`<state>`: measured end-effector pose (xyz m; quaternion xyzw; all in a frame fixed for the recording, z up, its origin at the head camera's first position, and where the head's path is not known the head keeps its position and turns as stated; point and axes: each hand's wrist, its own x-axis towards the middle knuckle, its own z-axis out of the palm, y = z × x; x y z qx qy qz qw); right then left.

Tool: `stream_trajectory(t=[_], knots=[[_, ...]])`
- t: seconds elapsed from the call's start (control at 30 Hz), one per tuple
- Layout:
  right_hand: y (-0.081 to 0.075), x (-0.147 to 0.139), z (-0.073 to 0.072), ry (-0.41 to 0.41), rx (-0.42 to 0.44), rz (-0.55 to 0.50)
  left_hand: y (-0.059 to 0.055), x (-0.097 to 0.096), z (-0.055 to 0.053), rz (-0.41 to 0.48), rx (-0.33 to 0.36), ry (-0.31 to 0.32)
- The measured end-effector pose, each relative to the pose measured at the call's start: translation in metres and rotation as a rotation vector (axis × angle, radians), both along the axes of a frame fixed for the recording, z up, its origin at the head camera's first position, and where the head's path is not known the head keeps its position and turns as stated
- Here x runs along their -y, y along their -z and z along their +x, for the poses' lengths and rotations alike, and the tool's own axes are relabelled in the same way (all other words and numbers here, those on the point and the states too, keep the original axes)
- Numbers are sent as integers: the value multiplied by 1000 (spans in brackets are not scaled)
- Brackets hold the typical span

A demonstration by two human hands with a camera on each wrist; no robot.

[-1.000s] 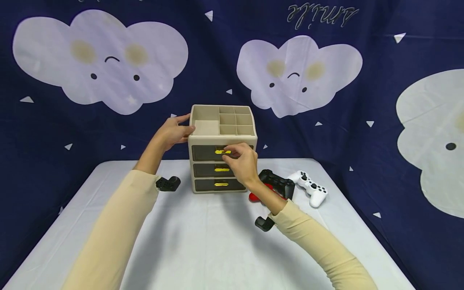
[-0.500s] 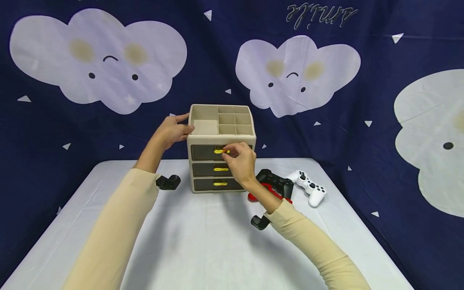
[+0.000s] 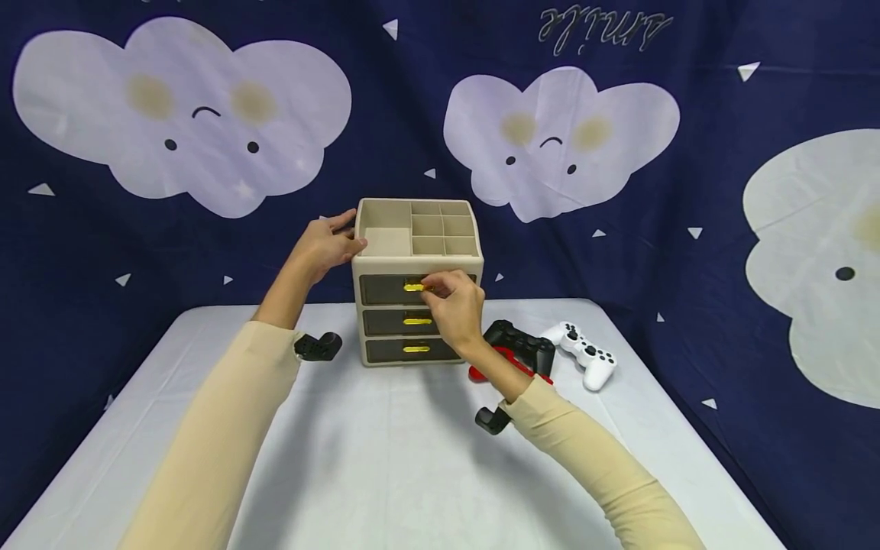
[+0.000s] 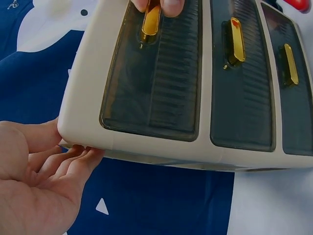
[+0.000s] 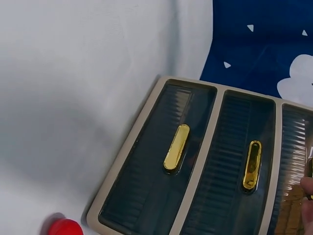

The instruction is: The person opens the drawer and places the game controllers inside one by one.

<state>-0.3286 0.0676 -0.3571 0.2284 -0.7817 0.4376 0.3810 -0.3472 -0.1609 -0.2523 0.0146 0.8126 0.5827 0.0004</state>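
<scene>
A beige drawer organizer (image 3: 417,265) with dark see-through drawers stands at the back of the table. My left hand (image 3: 325,246) holds its upper left side, thumb at the top edge and fingers along the side wall. In the left wrist view those fingers (image 4: 78,164) press against the side. My right hand (image 3: 459,309) pinches the gold handle (image 4: 151,22) of the top drawer (image 4: 161,83) between thumb and fingertips. This drawer sits flush with the front, as do the middle drawer (image 5: 234,132) and the bottom drawer (image 5: 142,181). The right palm hides part of the front.
Right of the organizer lie a black game controller (image 3: 519,344), a red one (image 3: 481,373) partly under my right forearm, and a white one (image 3: 584,357). A dark blue cloud-print curtain (image 3: 399,137) hangs behind the white-covered table (image 3: 399,458).
The head view has shifted slightly, so the scene sits a little further left. My right wrist has moved slightly left, its fingers still at the top handle. The drawers look unchanged.
</scene>
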Motion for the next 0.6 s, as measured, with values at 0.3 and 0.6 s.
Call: stream_trajectory(t=[0.3, 0.6], knots=[[2, 1, -2, -3, -21, -22, -2, 2, 0, 23, -3, 8], [-2, -1, 0, 4, -46, 32, 0, 2, -1, 16, -3, 10]])
